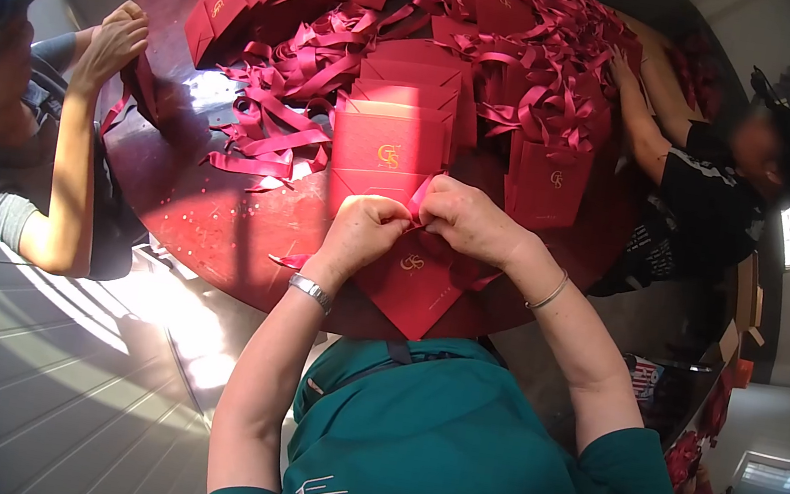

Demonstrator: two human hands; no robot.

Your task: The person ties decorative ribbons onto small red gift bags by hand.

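Observation:
A red paper gift bag [412, 290] with a gold emblem lies tilted at the table's near edge, its lower corner toward my body. At its top my left hand [363, 235] and my right hand [472, 221] meet, closed in pinches on a pink-red ribbon [418, 196]. One ribbon tail [290, 261] pokes out left of my left wrist, another shows on the right below my right hand. My fingertips cover where the ribbon meets the bag. Just beyond my hands rests an overlapping row of similar red bags [384, 142].
Loose ribbons [276, 124] and more bags [237, 7] cover much of the dark red round table [205, 231]. At left a person [35, 146] holds a bag; at right another person [729, 173] reaches into the ribboned pile [557, 98].

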